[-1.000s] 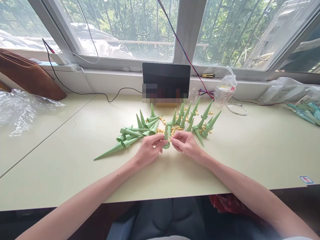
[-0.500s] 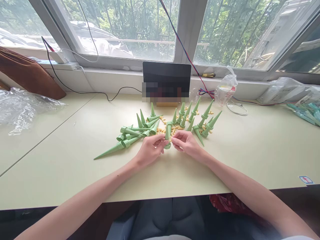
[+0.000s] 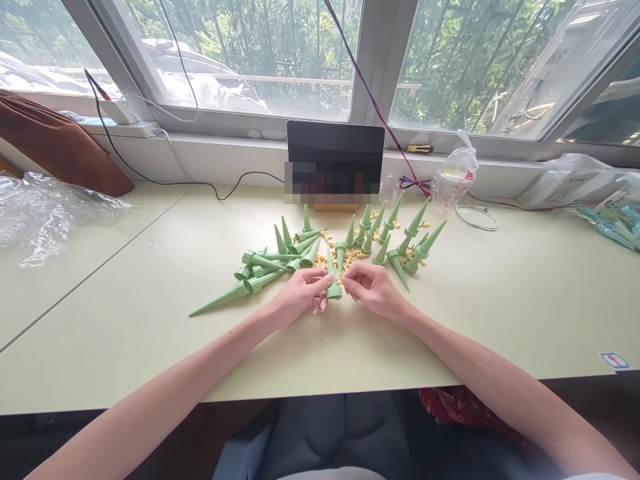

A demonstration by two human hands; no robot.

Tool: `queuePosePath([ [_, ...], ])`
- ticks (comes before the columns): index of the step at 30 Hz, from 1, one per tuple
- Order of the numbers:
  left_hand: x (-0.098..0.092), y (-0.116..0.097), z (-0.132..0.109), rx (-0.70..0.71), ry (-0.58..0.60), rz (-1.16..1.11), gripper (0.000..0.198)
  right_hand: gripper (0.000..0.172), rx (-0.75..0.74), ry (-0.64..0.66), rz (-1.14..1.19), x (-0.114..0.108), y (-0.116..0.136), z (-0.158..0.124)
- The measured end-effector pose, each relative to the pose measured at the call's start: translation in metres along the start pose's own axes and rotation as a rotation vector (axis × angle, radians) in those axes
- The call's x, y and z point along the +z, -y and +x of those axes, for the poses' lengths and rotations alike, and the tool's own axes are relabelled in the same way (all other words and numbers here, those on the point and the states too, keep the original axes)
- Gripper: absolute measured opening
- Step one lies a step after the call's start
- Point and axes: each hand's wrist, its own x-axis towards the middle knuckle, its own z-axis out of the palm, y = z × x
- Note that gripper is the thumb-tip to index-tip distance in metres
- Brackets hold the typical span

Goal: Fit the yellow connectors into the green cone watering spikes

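Note:
Both hands meet at the middle of a pale table point(image 3: 150, 333). My left hand point(image 3: 300, 295) pinches a green plastic cone spike point(image 3: 333, 283), wide end down and tip pointing away. My right hand point(image 3: 373, 288) has its fingertips pinched together at the same cone's right side; whether they hold a small piece I cannot make out. Behind the hands lies a heap of green cone spikes point(image 3: 270, 263) on the left. A row of cone spikes point(image 3: 400, 237) lies on the right. Small yellow pieces point(image 3: 356, 255) are scattered between them.
A dark tablet point(image 3: 335, 160) leans against the window sill. A black cable point(image 3: 200, 187) runs to the left; a brown bag point(image 3: 55, 143) and crumpled clear plastic point(image 3: 45, 213) sit far left. A clear plastic bag point(image 3: 453, 177) and further bags point(image 3: 580, 183) lie at the right.
The cone in my left hand has turned slightly, its wide end now showing lower between the fingers. The hands stayed in place; the view shifted a little.

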Motion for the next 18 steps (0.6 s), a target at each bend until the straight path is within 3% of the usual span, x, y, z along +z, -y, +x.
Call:
queuePosePath([
  [7, 0.011, -0.009, -0.007, 0.213, -0.093, 0.355, 0.03, 0.024, 0.015, -0.013, 0.034, 0.0, 0.002, 0.001],
  [14, 0.004, 0.006, -0.004, 0.519, -0.223, 0.726, 0.017, 0.027, 0.076, -0.013, 0.149, 0.001, 0.013, 0.002],
  [18, 0.0, 0.011, -0.004, 0.659, -0.231, 0.923, 0.017, 0.03, 0.121, -0.017, 0.164, 0.001, 0.018, 0.003],
])
